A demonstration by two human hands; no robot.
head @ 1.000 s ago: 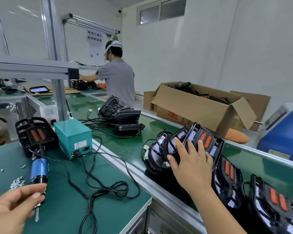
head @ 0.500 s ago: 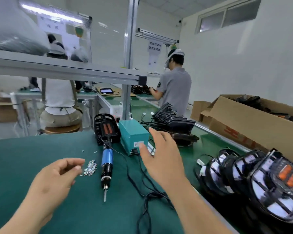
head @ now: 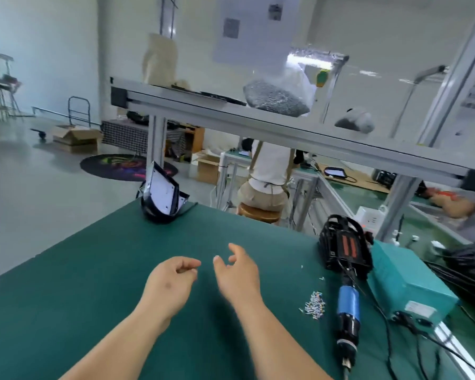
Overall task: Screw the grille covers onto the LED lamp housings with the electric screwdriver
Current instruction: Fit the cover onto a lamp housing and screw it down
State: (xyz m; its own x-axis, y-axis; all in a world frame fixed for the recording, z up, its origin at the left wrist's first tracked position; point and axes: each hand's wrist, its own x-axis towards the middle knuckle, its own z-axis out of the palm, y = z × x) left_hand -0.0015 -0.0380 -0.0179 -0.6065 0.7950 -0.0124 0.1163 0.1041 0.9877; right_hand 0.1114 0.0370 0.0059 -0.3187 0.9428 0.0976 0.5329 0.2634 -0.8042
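Both forearms reach forward over the green worktop (head: 93, 283), left of the electric screwdriver (head: 348, 311). Left hand (head: 170, 281): fingers loosely curled, empty. Right hand (head: 237, 272): fingers relaxed, slightly spread, empty. One screwdriver, lying flat. One screw pile (head: 314, 304) just left of it. One grilled lamp housing (head: 344, 248) at its far end. One teal power box (head: 406, 281) to its right. One second housing (head: 162, 198) far beyond-left of it, propped upright.

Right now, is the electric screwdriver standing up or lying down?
Lying down: the electric screwdriver rests flat on the green mat beside the screws, bit toward the person.
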